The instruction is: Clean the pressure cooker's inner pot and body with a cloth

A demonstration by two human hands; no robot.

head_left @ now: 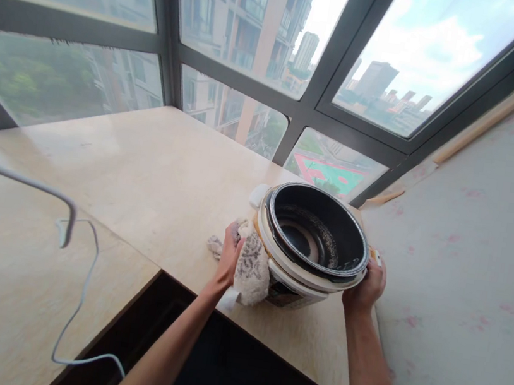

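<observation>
A white rice cooker body [295,281] with a black inner well [316,232] stands open, without a lid, on the beige stone counter [143,183]. My left hand [229,255] is closed on a white patterned cloth [251,268] and presses it against the cooker's left side. My right hand [368,284] grips the cooker's right rim. The cooker tilts a little toward me.
A white cable [75,294] loops over the counter's left part and hangs toward a dark gap [223,366] below the counter edge. Large windows [241,31] run behind the counter. A pale patterned wall [478,249] closes in the right side, right next to the cooker.
</observation>
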